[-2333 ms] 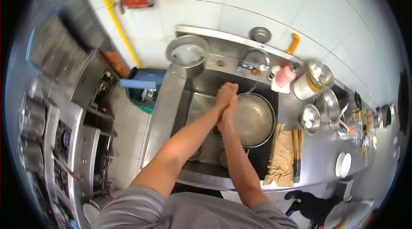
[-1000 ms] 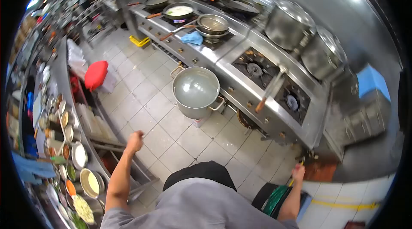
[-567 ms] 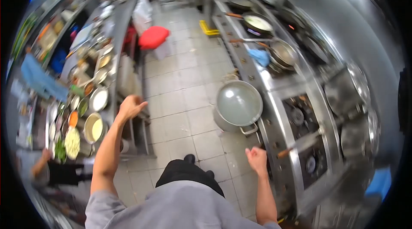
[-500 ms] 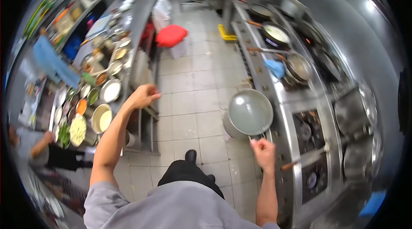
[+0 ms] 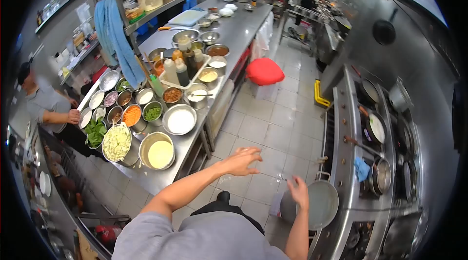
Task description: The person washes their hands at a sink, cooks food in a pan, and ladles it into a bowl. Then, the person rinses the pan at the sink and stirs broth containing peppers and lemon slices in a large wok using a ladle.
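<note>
"Just beside the right hand [image 5: 298, 193]: what is listed?"

"One large metal pot [image 5: 288, 207], upright, round-mouthed, holding greyish liquid, its near-left side partly covered by the right forearm. No long axis to its mouth; one loop handle [image 5: 323, 173] on the far side, forward and right of the right fingers."

"Nearer hand?"

"The right, clearly. Fingers loosely parted, nothing seen in them; contact with the rim cannot be told. The left hand [image 5: 240, 161]: fingers spread, nothing held, apart from the pot, forward and left of the right hand."

"Obstructions?"

"For the left hand, one: the right hand, between it and the pot."

"Surrounding stock?"

"Right of both hands, past the pot: one stove range [image 5: 347, 177]. Left of the left hand: one steel counter [image 5: 153, 179], bearing, at the near end, one deep steel pan [image 5: 145, 149] with yellow contents. Ahead of both hands, well apart: one red cover [image 5: 265, 71]. Far left, beyond the counter's containers: one co-worker's hand [image 5: 73, 116]."
</note>
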Tool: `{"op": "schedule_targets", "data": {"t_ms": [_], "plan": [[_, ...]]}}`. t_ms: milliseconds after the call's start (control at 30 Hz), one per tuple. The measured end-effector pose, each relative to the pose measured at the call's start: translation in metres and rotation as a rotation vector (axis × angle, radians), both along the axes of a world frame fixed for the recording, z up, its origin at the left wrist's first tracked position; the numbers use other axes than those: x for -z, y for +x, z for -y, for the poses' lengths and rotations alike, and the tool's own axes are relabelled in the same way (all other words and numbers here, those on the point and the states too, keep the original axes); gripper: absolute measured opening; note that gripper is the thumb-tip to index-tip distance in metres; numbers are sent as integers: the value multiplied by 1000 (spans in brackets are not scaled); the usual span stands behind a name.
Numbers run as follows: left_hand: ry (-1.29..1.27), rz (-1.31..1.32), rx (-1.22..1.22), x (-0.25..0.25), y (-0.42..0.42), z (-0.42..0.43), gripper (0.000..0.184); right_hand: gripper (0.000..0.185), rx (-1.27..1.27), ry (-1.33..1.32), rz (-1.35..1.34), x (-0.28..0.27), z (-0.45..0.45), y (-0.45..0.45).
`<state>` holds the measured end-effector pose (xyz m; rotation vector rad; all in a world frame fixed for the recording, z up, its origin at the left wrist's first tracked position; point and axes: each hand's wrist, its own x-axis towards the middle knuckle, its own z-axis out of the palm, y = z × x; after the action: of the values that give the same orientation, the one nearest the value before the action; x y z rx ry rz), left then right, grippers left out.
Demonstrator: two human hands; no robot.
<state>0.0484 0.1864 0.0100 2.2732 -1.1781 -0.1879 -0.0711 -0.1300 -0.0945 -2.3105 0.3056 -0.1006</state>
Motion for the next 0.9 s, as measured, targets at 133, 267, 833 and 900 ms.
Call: {"op": "schedule_targets", "data": {"t_ms": [133,267,833,900], "plan": [[-257,-23,-419,-10,70,-107,41,32,166,207,-279,88,19,-48],[-515,139,-898,-42,152,-233,32,27,196,267,-311,106,32,-26],[-901,108,-1480,-75,230,-452,9,20,-815,644,215,-157,-211,503],[-920,341,-1475,-65,225,-478,23,21,-927,674,282,-186,-273,522]]}}
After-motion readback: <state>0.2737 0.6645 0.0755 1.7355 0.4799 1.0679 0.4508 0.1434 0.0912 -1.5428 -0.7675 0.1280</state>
